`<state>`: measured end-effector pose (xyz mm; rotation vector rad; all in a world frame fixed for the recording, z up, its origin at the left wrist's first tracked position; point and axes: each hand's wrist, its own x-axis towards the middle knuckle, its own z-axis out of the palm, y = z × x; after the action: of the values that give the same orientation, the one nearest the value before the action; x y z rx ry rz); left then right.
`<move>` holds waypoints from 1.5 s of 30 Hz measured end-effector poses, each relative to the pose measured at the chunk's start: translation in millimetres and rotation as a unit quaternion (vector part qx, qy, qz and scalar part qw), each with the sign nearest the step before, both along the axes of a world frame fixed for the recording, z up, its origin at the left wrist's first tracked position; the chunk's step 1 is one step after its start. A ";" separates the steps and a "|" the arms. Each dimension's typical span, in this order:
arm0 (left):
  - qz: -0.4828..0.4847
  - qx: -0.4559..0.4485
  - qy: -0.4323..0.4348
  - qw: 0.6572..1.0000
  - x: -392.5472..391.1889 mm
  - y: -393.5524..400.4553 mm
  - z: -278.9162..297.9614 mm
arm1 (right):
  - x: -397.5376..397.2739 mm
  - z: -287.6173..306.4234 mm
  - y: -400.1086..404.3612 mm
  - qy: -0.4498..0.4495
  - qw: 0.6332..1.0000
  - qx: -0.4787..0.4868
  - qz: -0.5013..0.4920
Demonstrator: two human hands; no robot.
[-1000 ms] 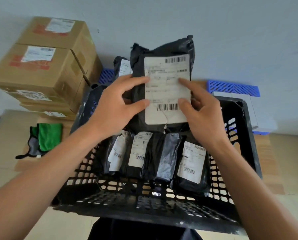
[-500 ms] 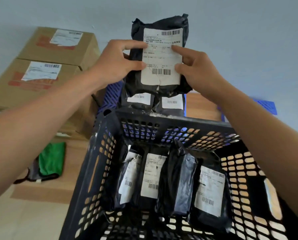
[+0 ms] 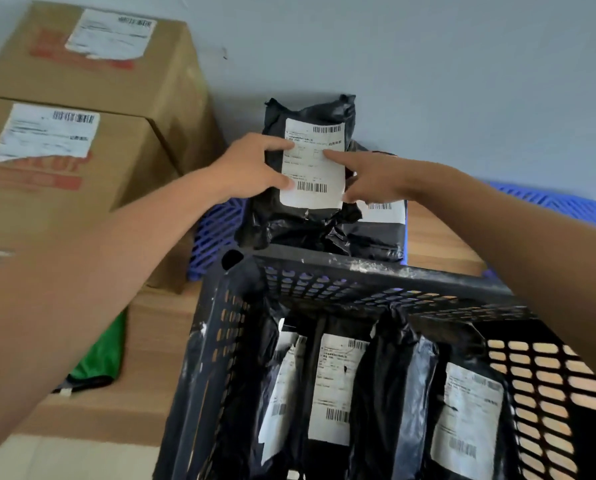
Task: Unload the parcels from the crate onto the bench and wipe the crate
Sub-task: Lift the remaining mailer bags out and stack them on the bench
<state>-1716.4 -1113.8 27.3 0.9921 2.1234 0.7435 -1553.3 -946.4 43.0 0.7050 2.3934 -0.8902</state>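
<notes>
Beyond the far rim of the black perforated plastic crate [image 3: 376,271], both hands are holding a crinkled black plastic mailer parcel with a white shipping label [image 3: 308,168] upright over other black mailers [image 3: 376,230] that already lie on the wooden bench [image 3: 442,244], against the pale wall. The left hand [image 3: 248,168] has its thumb and a finger curled onto the label's left edge, pinching the parcel. The right hand [image 3: 376,178] has a finger laid across the label and its thumb at the lower right corner, gripping that side too. More labelled black parcels [image 3: 338,382] stand on edge inside the crate, so I would say the unloading is only partly done and the wiping is not yet begun.

The risk I see is in the landing. The pile behind the crate looks uneven and slippery, plastic on plastic, so a parcel let go while tilted could slide off toward the blue plastic lattice tray [image 3: 217,230] beside it or drop into the gap behind the crate's rim. The arms reach right over that rim, and a forearm catching it on the way down could nudge the crate. The stacked brown cardboard boxes [image 3: 82,150] stand close on the left, leaving little room that way. A folded green cloth [image 3: 99,362] lies on the bench under the left forearm, near enough to be swept off by an elbow.
</notes>
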 end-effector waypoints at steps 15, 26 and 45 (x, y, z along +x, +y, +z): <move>-0.085 -0.061 0.059 0.993 -7.8 -5.6 -55.4 | 4.9 -24.9 -8.2 -0.021 0.963 0.213 0.163; -0.073 -0.090 0.080 0.990 -1.0 -1.1 -61.4 | -7.0 -24.4 -5.7 -0.132 0.972 0.100 0.168; -0.056 -0.032 0.155 0.986 36.1 -46.5 58.1 | 50.3 70.8 -45.8 0.084 0.994 0.052 0.051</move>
<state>-1680.2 -1160.2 85.3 1.2467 2.3149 0.4868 -1503.1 -992.2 113.8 0.5587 2.6149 -0.8148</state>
